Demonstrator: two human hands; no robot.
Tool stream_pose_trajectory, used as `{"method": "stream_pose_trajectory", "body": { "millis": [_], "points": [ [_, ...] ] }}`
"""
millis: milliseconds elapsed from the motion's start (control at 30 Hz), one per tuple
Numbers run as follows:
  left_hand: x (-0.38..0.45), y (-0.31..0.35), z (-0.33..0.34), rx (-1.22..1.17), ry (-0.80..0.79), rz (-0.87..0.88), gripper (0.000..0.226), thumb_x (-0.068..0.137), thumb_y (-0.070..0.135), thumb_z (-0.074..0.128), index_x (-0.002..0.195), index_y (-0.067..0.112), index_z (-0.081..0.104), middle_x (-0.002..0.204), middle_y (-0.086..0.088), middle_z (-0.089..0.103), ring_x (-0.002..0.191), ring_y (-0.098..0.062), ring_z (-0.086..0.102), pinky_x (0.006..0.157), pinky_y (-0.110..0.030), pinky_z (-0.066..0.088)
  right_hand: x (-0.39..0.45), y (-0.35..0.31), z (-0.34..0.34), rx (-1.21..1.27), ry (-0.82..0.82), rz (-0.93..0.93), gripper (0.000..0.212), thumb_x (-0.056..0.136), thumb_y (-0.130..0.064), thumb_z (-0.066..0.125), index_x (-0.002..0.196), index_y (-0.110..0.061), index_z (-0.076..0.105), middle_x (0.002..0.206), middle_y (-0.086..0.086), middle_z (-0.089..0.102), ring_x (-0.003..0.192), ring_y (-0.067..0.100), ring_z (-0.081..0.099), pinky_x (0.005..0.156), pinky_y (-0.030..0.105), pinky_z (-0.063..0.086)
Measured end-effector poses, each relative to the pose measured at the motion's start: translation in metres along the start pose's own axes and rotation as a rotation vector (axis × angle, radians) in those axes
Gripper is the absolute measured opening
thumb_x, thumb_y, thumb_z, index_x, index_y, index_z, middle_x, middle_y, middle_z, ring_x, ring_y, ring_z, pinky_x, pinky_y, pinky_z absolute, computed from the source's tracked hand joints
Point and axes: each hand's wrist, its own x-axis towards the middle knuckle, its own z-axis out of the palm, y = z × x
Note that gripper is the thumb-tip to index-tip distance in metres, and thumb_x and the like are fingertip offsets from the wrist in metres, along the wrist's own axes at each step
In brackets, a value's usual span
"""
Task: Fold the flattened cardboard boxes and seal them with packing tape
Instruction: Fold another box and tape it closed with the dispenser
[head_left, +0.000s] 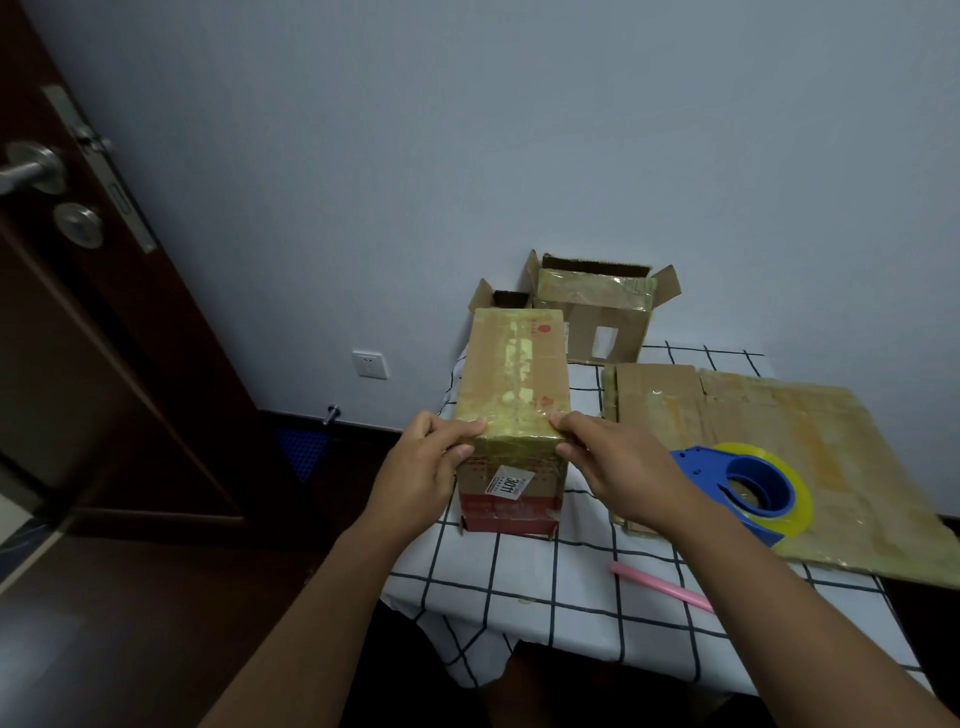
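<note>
Taped box (511, 374), both hands' fingers (470, 428) pinching its near edge, tape dispenser (748, 483) beside, flattened cardboard (779, 415) beyond

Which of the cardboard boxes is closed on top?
The near box gripped by both hands; the two boxes behind it stand open-flapped.

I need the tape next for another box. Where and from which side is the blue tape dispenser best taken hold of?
Probably by its blue body inside the tape roll, from above with the right hand. The blue tape dispenser lies flat on the flattened cardboard, roll side up, with its open core showing; its pointed front end faces left.
</note>
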Motion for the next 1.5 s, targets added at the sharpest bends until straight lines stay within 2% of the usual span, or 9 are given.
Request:
{"method": "stream_pose_trajectory", "body": {
  "millis": [267,467,633,833,967,1067,1167,1267,1500],
  "points": [
    [0.006,0.014,-0.009,-0.162,-0.069,-0.225,0.055,0.095,0.040,0.058,0.143,0.047,0.032,0.112,0.022,0.045,0.096,0.003,0.054,0.074,-0.012,0.045,0.003,-0.005,-0.005,0.426,0.029,0.252,0.055,0.099,-0.051,0.039,0.147,-0.026,0.030,0.094,0.004,0.066,0.087,0.020,0.066,0.083,0.046,0.053],
    [0.032,0.023,-0.004,-0.206,-0.068,-0.497,0.048,0.097,0.053,0.047,0.139,0.028,0.050,0.124,0.007,0.058,0.107,-0.013,0.057,0.097,-0.038,0.048,0.027,-0.009,-0.003,0.639,-0.022,0.601,0.063,0.096,-0.058,0.046,0.144,-0.017,0.044,0.128,0.003,0.059,0.110,0.022,0.060,0.094,0.047,0.052],
    [0.034,0.027,-0.007,-0.322,-0.089,-0.481,0.036,0.096,0.041,0.055,0.130,0.029,0.058,0.120,0.007,0.064,0.102,-0.010,0.063,0.097,-0.042,0.051,0.029,-0.013,-0.010,0.818,-0.009,0.571,0.021,0.097,-0.033,0.056,0.104,-0.014,0.065,0.109,0.011,0.068,0.096,0.025,0.065,0.089,0.051,0.056],
    [0.031,0.028,-0.023,-0.419,-0.160,-0.316,0.077,0.094,0.016,0.063,0.152,0.040,0.019,0.126,0.020,0.046,0.111,-0.003,0.053,0.079,-0.014,0.050,0.028,-0.008,-0.023,1.184,0.081,0.526,0.061,0.086,-0.039,0.061,0.142,-0.045,0.037,0.119,0.001,0.063,0.105,0.027,0.066,0.094,0.054,0.053],
    [0.028,0.037,-0.026,-0.496,-0.177,-0.302,0.069,0.093,0.000,0.057,0.144,0.039,0.033,0.125,0.015,0.049,0.113,-0.009,0.056,0.073,-0.014,0.052,0.027,-0.004,-0.025,1.394,0.115,0.525,0.048,0.091,-0.039,0.048,0.138,-0.037,0.052,0.115,0.004,0.062,0.113,0.037,0.061,0.101,0.059,0.046],
    [0.028,0.035,-0.022,-0.589,-0.116,-0.430,0.030,0.082,0.034,0.060,0.110,0.024,0.055,0.121,0.000,0.063,0.119,-0.017,0.056,0.103,-0.039,0.044,0.023,0.001,-0.021,1.442,0.109,0.530,0.038,0.092,-0.047,0.043,0.123,-0.039,0.065,0.128,0.009,0.063,0.115,0.033,0.063,0.105,0.056,0.044],
    [0.026,0.041,-0.018,-0.781,0.020,-0.563,0.059,0.083,0.072,0.042,0.078,0.014,0.051,0.108,-0.012,0.071,0.116,-0.021,0.061,0.113,-0.045,0.034,0.020,-0.003,-0.019,1.433,0.121,0.587,0.055,0.084,-0.073,0.048,0.094,-0.022,0.068,0.112,0.006,0.070,0.104,0.027,0.067,0.102,0.054,0.046],
    [0.026,0.047,-0.017,-0.800,0.021,-0.602,0.069,0.073,0.080,0.032,0.085,0.017,0.059,0.110,-0.009,0.071,0.112,-0.019,0.063,0.105,-0.036,0.043,0.019,-0.008,-0.012,1.346,0.084,0.626,0.079,0.069,-0.084,0.047,0.099,-0.013,0.063,0.110,0.002,0.069,0.107,0.027,0.064,0.102,0.051,0.047],
    [0.023,0.030,-0.017,-0.907,-0.046,-0.498,0.038,0.091,0.050,0.047,0.119,0.029,0.062,0.125,0.005,0.064,0.127,-0.016,0.051,0.114,-0.037,0.032,0.008,-0.007,-0.002,1.384,-0.044,0.507,0.034,0.092,-0.061,0.050,0.126,-0.061,0.052,0.130,-0.019,0.054,0.127,0.022,0.051,0.108,0.049,0.043]
  ]
}}
